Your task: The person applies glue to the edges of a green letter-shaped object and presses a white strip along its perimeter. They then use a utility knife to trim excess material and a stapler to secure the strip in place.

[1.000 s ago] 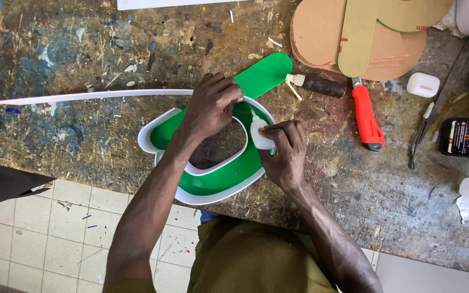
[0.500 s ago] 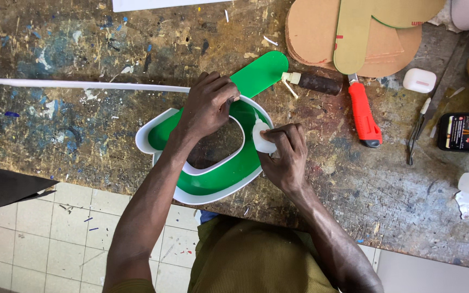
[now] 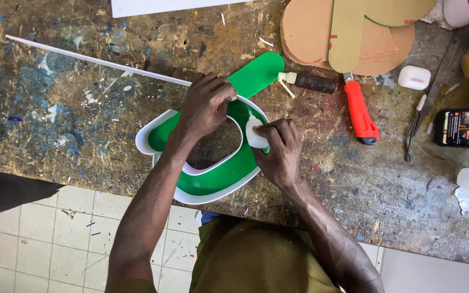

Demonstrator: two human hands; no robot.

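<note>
Left hand (image 3: 208, 106) covers the top of the green letter form (image 3: 213, 179) and the near end of the long white strip (image 3: 93, 59) — where strip meets white rim cannot be seen. Right hand (image 3: 279, 153) wraps the small white bottle (image 3: 255, 134); its nozzle tip is hidden, so contact with the rim is unclear. The cardboard cut-outs (image 3: 310, 32) run off the top edge, as does the white sheet (image 3: 158, 6). The black can (image 3: 465, 127) is cut by the right edge. The utility knife (image 3: 360, 111) has its blade end tucked under the cardboard — blade not visible.
</note>
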